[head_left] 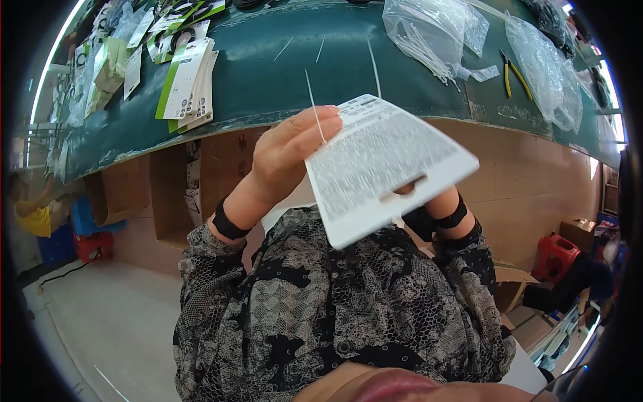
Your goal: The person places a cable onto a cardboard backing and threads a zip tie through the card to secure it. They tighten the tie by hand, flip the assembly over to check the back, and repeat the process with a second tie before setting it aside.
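A white packaging card point(388, 157) with small print and a hang slot is tilted up in front of my chest, just off the table's near edge. My left hand point(295, 144) grips its left edge, fingers on the printed side. Thin white cable ties stand out from the card: one tie point(315, 106) runs up past my left fingers, another tie point(374, 67) rises from the far edge. Behind the card is my right hand point(437, 201); only a bit near the wrist shows, its fingers hidden. What is on the card's back cannot be seen.
On the green table point(254, 87) lie a stack of similar cards point(187, 84) at left, a loose cable tie point(283, 49), a plastic bag of cable ties point(429, 53) and yellow-handled cutters point(514, 75) at right. Cardboard boxes point(171, 194) stand below the table edge.
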A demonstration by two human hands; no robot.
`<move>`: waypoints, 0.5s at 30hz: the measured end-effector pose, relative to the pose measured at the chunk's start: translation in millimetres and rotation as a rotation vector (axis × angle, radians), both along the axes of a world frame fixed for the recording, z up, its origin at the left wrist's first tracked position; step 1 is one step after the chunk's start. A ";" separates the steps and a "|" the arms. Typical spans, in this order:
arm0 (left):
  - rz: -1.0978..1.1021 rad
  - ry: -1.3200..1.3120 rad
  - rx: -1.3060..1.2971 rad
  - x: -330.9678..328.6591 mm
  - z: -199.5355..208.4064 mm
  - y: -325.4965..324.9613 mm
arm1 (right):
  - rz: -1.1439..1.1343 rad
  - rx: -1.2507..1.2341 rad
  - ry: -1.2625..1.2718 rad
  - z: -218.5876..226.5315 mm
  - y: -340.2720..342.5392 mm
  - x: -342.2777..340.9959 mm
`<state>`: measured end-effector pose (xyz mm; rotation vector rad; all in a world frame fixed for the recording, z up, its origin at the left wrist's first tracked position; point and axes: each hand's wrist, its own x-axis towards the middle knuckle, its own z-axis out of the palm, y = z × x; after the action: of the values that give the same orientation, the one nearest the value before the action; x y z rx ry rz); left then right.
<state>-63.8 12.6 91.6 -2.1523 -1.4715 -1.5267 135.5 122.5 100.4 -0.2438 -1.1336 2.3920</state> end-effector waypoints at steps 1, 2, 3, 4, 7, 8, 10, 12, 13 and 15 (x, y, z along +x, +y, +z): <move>0.030 -0.115 -0.045 1.5 -3.4 -0.1 | -0.124 0.411 0.014 -7.8 5.6 -6.8; 0.060 -0.229 -0.091 3.3 -7.0 -0.3 | -0.247 0.822 0.029 -15.8 10.7 -14.5; 0.059 -0.231 -0.096 5.2 -11.3 -1.3 | -0.370 1.231 0.042 -20.0 11.5 -20.3; 0.123 -0.369 -0.195 8.1 -16.4 -2.8 | -0.369 1.227 0.039 -20.2 8.4 -24.4; 0.255 -0.646 -0.398 16.2 -23.7 -3.7 | -0.584 1.075 -0.111 -19.4 -3.5 -38.9; 0.227 -0.712 -0.374 17.4 -25.0 -1.2 | -0.581 1.072 -0.114 -19.7 -6.1 -42.3; 0.172 -0.844 -0.325 18.0 -26.8 3.9 | -0.656 0.988 -0.206 -20.7 -10.4 -48.2; 0.145 -0.907 -0.317 16.5 -27.4 9.8 | -0.690 0.946 -0.264 -22.3 -9.2 -50.2; 0.124 -0.963 -0.305 16.1 -25.6 11.5 | -0.731 1.098 -0.263 -20.3 -7.0 -50.3; 0.109 -1.029 -0.298 14.4 -24.4 13.8 | -0.804 1.405 -0.256 -16.0 -3.3 -51.0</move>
<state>-49.4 26.3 67.2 -1.3188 -2.1114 -2.6973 84.5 119.1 84.3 -0.3870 -2.0093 0.5866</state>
